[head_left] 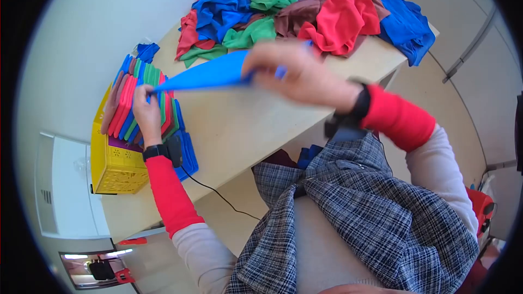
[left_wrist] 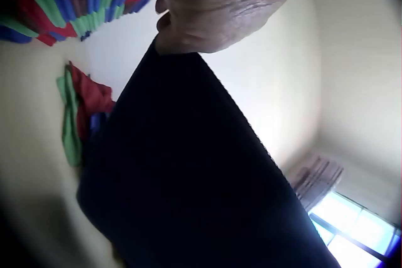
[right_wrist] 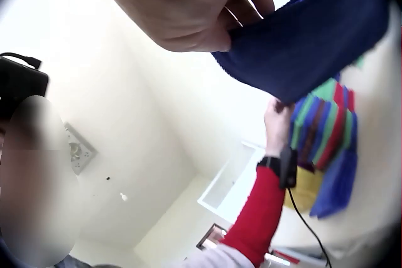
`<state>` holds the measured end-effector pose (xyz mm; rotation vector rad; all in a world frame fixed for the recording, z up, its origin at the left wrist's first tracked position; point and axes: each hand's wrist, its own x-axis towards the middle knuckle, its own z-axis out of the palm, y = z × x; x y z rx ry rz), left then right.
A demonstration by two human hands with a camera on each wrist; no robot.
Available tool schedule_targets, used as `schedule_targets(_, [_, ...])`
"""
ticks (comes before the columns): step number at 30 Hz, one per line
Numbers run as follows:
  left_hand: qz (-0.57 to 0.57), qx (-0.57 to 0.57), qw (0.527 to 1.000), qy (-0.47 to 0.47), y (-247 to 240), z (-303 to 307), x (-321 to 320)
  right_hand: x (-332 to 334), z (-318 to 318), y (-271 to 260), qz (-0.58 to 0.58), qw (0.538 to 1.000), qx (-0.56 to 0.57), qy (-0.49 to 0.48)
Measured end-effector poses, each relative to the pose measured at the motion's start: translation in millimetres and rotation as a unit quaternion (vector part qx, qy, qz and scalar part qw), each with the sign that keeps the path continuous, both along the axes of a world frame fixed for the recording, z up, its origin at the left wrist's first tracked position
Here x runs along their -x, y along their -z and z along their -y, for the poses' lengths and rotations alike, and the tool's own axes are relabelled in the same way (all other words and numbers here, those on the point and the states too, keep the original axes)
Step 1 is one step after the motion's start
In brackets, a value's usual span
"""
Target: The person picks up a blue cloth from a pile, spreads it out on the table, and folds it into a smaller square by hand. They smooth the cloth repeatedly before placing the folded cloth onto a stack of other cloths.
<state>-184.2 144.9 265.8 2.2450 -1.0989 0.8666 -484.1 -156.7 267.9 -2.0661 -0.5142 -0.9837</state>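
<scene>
A blue cloth (head_left: 204, 72) is stretched in the air between both hands, above the table. The left hand (head_left: 146, 110) pinches one end of it, close to the folded cloths in the yellow basket. Blurred in the head view, the right hand (head_left: 297, 73) holds the other end. In the left wrist view the cloth (left_wrist: 188, 167) looks dark and hangs from the fingertips of the left hand (left_wrist: 220, 7). The right wrist view shows the right hand (right_wrist: 182, 4) pinching the cloth (right_wrist: 308, 42) by its edge.
A yellow basket (head_left: 122, 171) holds upright folded cloths (head_left: 124, 106) in several colours. Blue folded cloths (head_left: 188, 155) lie beside it. A heap of loose cloths (head_left: 272, 11) covers the table's far side. A black cable (head_left: 218, 191) runs from the left wrist.
</scene>
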Motion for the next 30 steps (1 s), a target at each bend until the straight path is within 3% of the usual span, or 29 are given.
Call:
schedule_targets(1, [-0.011,-0.024,1.0,0.004,27.2,-13.6,-11.3,-3.0,-22.6,26.0,-0.047,0.998,-0.022,-0.033])
schedule_targets(3, [0.005,-0.146,0.986,-0.081,83.1,-36.3,-7.6,-28.1,-62.2,92.7,-0.081,0.993,-0.055,-0.062])
schedule_targets(5, [-0.12,-0.166,0.979,-0.003,118.3,-42.1,40.6,-44.5,-88.0,155.3,-0.141,0.989,-0.034,-0.039])
schedule_targets(8, [-0.373,-0.038,0.917,0.134,152.0,-25.9,148.7,-57.0,-119.7,206.8,-0.198,0.979,-0.04,-0.04])
schedule_targets(11, [-0.439,0.03,0.895,0.075,193.2,-13.2,203.7,-58.3,-131.0,217.6,-0.227,0.972,-0.03,-0.056])
schedule_targets(13, [-0.365,0.016,0.93,0.047,230.7,-17.7,203.3,-58.2,-135.9,215.8,-0.217,0.973,-0.018,-0.08])
schedule_targets(15, [-0.328,0.009,0.944,0.032,234.8,-15.9,205.4,-54.2,-126.0,212.2,-0.199,0.977,0.005,-0.072])
schedule_targets(18, [-0.373,0.161,0.913,0.042,230.8,-16.2,206.5,-51.4,-93.4,214.8,-0.155,0.985,0.051,-0.049])
schedule_targets(22, [-0.405,0.244,0.88,0.039,224.1,-29.2,188.0,-60.1,-25.2,231.7,-0.127,0.973,0.171,0.09])
schedule_targets(26, [-0.433,0.319,0.842,0.046,216.2,-33.7,181.7,-53.2,33.7,233.7,-0.147,0.972,0.129,0.131])
schedule_targets(30, [-0.432,0.326,0.84,0.039,211.1,-34.9,179.6,-45.9,69.3,231.3,-0.17,0.962,0.137,0.164])
